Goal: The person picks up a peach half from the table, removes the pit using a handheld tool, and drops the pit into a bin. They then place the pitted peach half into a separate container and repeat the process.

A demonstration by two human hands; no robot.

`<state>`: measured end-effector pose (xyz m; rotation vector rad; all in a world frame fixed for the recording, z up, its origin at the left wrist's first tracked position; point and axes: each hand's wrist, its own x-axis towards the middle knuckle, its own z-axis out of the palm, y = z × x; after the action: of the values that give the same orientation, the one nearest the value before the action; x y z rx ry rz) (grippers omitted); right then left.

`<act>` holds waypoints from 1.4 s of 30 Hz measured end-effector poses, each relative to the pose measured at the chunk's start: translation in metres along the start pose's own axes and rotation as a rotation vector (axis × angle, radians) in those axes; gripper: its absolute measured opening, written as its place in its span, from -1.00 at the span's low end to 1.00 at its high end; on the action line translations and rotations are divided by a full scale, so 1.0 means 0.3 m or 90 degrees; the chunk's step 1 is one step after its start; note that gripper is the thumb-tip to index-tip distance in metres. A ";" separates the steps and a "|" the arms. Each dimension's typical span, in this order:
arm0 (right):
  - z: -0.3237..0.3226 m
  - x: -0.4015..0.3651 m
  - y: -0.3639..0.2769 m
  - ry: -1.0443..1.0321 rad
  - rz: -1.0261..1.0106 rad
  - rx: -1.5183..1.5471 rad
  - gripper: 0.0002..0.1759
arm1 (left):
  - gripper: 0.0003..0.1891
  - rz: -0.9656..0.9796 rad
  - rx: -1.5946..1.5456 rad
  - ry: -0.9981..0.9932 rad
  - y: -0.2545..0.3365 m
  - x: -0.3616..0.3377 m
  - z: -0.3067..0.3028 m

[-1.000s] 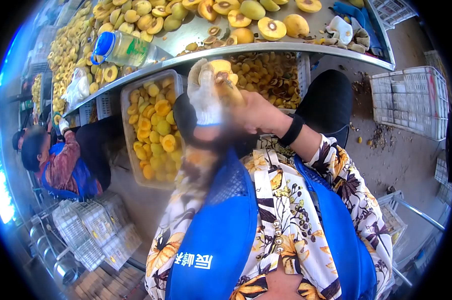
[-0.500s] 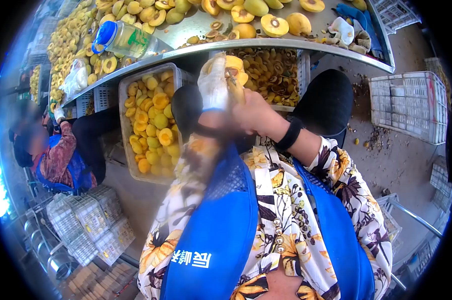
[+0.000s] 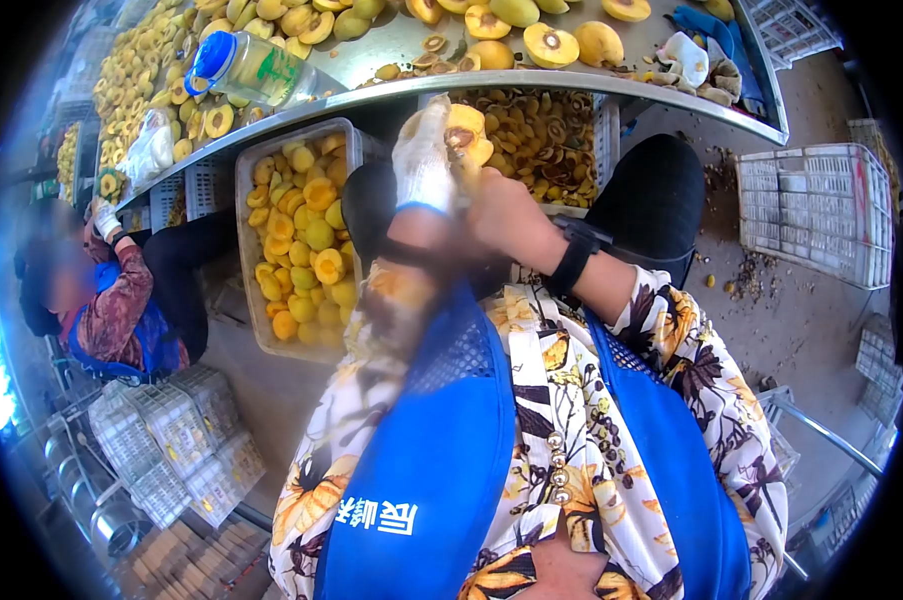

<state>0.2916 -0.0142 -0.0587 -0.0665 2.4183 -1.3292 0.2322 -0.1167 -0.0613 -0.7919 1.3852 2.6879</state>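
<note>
My left hand (image 3: 422, 160), in a white knit glove, is closed round a cut yellow peach half (image 3: 468, 135) whose brown pit area faces right. Bare and fisted, my right hand (image 3: 511, 218) sits just below it, gripping a slim pitting tool (image 3: 467, 178) whose tip is at the peach; most of the tool is hidden by the fingers. Both hands are over my lap, in front of the metal table edge. Behind the peach, a crate of pitted peach pieces and scraps (image 3: 541, 150) stands under the table. At left, a clear plastic bin (image 3: 258, 330) holds peach halves.
The metal table (image 3: 371, 62) bears many peach halves, a blue-capped water bottle (image 3: 256, 70), a white plastic bag (image 3: 149, 148) and cloths (image 3: 686, 60). White crates (image 3: 816, 215) stand at right, more (image 3: 176, 440) at lower left. A co-worker (image 3: 121, 300) sits at left.
My right hand has shifted slightly and turned, and the tool now shows less, lower against the peach. The left hand keeps its hold. The co-worker's gloved hand has moved.
</note>
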 end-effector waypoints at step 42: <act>0.052 0.001 -0.010 0.030 0.099 0.447 -0.95 | -0.53 -0.306 -0.285 0.089 -0.040 0.131 -0.145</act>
<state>0.2964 -0.0284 -0.0636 0.3332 1.8120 -2.0227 0.2194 -0.1511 -0.1087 -1.1794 0.4964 2.5950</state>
